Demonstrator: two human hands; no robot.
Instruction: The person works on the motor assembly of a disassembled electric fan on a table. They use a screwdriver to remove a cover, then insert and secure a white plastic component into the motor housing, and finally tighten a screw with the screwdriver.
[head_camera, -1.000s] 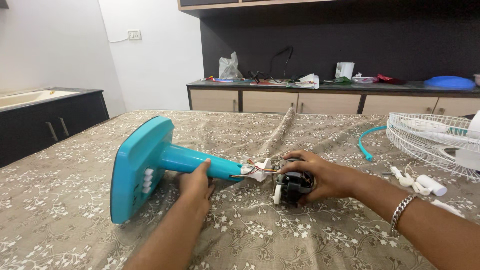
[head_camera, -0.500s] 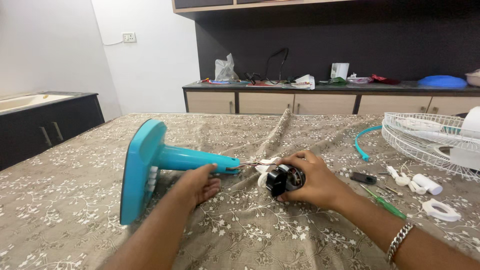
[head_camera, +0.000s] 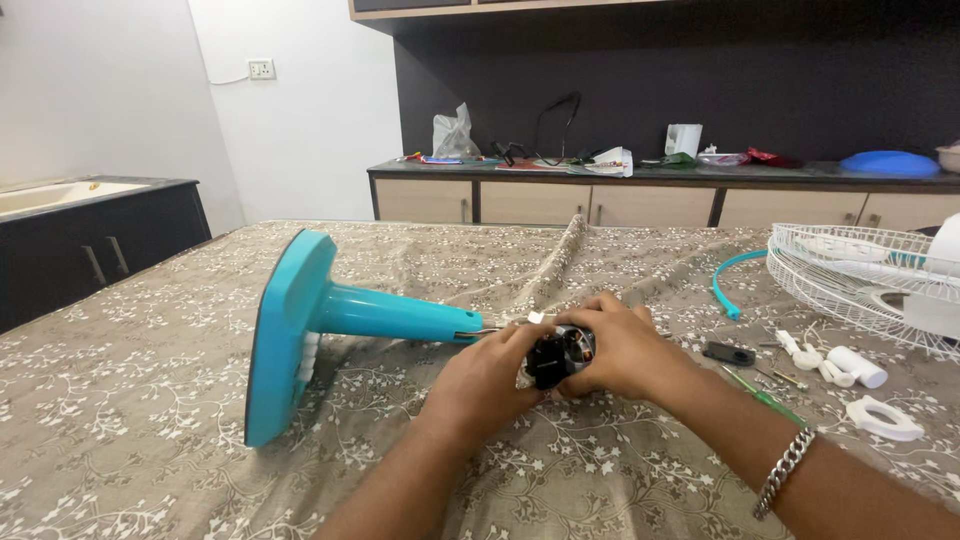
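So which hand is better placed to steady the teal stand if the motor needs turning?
Probably the left hand: it sits on the side of the motor nearest the teal stand. The right hand wraps the motor's far side.

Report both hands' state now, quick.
Left hand: closed around the small black fan motor, gripping its near side.
Right hand: closed on the same motor, beside the teal fan stand.

Home bedroom: a bed (head_camera: 150, 420) under a floral cover, low wooden cabinets (head_camera: 560, 203) against a dark wall, a wall socket (head_camera: 262, 69).
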